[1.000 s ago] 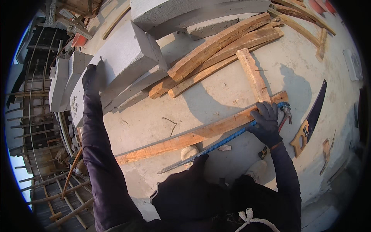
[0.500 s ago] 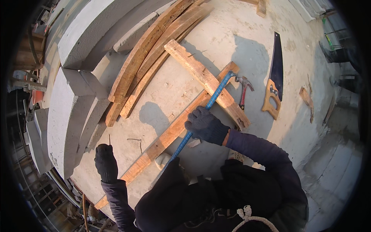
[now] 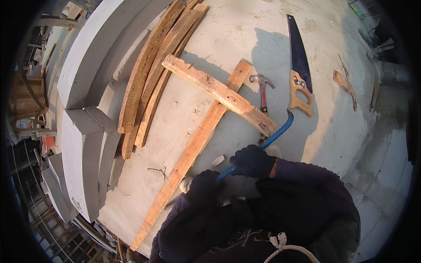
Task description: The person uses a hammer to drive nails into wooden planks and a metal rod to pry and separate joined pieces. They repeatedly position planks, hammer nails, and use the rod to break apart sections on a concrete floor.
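Note:
A blue crowbar (image 3: 277,134) runs slantwise in front of me, its hooked end pointing away to the right. My right hand (image 3: 252,161), in a dark glove, is wrapped round its shaft. Further down the shaft my left hand (image 3: 205,183), gloved too, is closed on the bar near my body. Beyond them a short wooden plank (image 3: 219,92) lies across a long wooden strip (image 3: 193,147), with nails sticking up from the short one. Thin bent nails (image 3: 158,172) lie on the floor left of the strip. The crowbar's lower end is hidden.
A claw hammer (image 3: 263,94) lies past the short plank's right end, beside a handsaw (image 3: 300,70). Several long planks (image 3: 151,70) are stacked at left, next to pale concrete blocks (image 3: 81,144). A wood scrap (image 3: 343,81) lies at right.
My left hand has let go of a nail at the left and come over to the crowbar. The crowbar has been drawn off the planks toward me and to the right.

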{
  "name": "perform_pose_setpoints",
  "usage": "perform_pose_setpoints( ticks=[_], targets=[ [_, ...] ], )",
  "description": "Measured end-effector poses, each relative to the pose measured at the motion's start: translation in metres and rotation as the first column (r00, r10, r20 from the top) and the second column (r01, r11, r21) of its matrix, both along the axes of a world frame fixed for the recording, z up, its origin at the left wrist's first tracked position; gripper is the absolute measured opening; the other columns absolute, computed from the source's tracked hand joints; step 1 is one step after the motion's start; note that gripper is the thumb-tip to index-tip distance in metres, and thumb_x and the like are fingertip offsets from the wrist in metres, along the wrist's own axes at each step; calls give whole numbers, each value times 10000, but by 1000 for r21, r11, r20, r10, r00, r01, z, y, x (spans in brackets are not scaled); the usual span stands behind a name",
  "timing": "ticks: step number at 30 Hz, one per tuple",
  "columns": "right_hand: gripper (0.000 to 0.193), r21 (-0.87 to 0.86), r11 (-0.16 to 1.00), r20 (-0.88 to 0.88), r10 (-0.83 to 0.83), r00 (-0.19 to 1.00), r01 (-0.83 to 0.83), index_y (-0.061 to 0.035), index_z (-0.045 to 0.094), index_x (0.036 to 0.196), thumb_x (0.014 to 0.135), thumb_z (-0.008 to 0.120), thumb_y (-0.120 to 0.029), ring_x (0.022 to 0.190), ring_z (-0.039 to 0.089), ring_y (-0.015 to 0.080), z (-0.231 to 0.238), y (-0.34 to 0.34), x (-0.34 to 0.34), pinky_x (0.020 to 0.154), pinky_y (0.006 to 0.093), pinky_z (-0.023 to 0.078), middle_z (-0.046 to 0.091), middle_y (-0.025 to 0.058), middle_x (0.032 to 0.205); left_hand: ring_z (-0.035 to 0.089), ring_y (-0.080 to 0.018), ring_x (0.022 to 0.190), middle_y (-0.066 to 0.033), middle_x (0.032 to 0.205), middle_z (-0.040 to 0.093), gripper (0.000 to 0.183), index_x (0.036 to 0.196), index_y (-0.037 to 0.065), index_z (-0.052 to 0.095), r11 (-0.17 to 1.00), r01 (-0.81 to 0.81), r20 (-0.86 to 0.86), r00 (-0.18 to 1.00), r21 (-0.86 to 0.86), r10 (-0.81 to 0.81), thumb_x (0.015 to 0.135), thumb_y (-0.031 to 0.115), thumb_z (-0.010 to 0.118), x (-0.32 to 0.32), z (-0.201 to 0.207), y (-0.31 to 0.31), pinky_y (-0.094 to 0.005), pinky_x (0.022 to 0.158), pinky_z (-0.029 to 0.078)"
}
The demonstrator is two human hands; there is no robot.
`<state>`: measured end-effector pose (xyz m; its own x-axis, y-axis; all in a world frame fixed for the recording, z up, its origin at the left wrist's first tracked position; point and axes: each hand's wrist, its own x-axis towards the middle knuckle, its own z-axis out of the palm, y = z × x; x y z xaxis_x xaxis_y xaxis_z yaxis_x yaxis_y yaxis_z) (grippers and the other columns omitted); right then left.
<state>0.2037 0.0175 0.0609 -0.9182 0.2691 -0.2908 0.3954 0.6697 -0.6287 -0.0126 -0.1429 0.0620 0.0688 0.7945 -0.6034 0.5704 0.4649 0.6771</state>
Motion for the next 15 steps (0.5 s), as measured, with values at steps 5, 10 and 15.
perform_pose_setpoints(
  ticks=[5, 10, 15],
  targets=[
    [546, 71, 911, -338, -362, 869, 407, -61, 656, 1201, 883, 747, -496, 971, 672, 358, 32, 33, 32, 843, 466, 521, 672, 150, 1071, 696, -368, 1024, -184, 1079, 705, 410, 1191, 53, 677, 968, -207, 373, 895, -141, 246, 930, 368, 704, 17, -109, -70, -447, 883, 541],
    [830, 353, 715, -341, -503, 794, 604, 18, 549, 1327, 770, 817, -537, 942, 652, 350, 1, 111, 59, 788, 443, 534, 641, 168, 1122, 691, -357, 1024, -183, 1141, 700, 467, 1260, 49, 664, 997, 51, 224, 974, -55, -38, 932, 376, 721, 28, -37, 6, -432, 912, 540],
    [748, -188, 744, 94, -635, 766, 641, 44, 527, 1216, 815, 765, -541, 899, 697, 387, -21, 126, 86, 775, 483, 549, 652, 256, 1049, 693, -283, 1040, -162, 1178, 695, 517, 1321, 15, 624, 939, 332, -121, 940, 89, -320, 941, 344, 749, 41, 34, 87, -386, 905, 553]
  ],
)
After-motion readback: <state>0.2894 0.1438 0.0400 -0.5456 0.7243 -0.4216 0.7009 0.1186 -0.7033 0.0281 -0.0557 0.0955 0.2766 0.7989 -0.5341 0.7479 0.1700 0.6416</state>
